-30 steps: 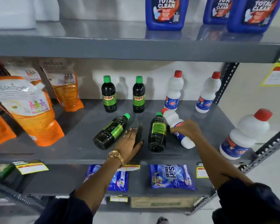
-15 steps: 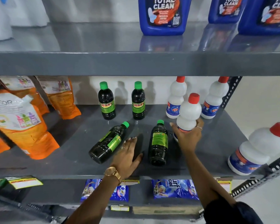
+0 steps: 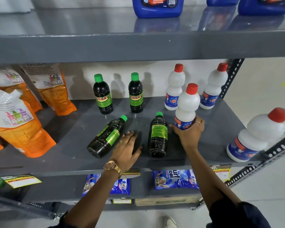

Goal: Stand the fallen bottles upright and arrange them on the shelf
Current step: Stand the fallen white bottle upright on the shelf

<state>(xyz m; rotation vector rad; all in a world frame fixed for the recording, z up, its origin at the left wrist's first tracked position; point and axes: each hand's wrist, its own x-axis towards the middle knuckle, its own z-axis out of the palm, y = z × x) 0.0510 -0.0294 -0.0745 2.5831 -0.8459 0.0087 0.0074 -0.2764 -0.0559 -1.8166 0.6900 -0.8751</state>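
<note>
My right hand (image 3: 190, 133) grips the base of a white red-capped bottle (image 3: 187, 106), held upright over the grey middle shelf (image 3: 69, 129). Two dark green-capped bottles lie on their sides: one (image 3: 107, 137) slanted left of my left hand, one (image 3: 158, 135) between my hands. My left hand (image 3: 127, 148) rests flat on the shelf between them, fingers spread, holding nothing. At the back stand two dark bottles (image 3: 102, 94) (image 3: 135, 93) and two white bottles (image 3: 174, 88) (image 3: 214, 88). Another white bottle (image 3: 257, 137) stands at the front right corner.
Orange refill pouches (image 3: 18, 122) fill the shelf's left side. Blue jugs (image 3: 157, 6) stand on the upper shelf, whose front edge hangs low. Blue detergent packets (image 3: 175, 179) lie on the lower shelf. A perforated steel upright (image 3: 230, 76) bounds the right side.
My right hand picked the fallen white bottle off the shelf, turned it upright and carried it slightly right and back. My left hand stayed flat on the shelf.
</note>
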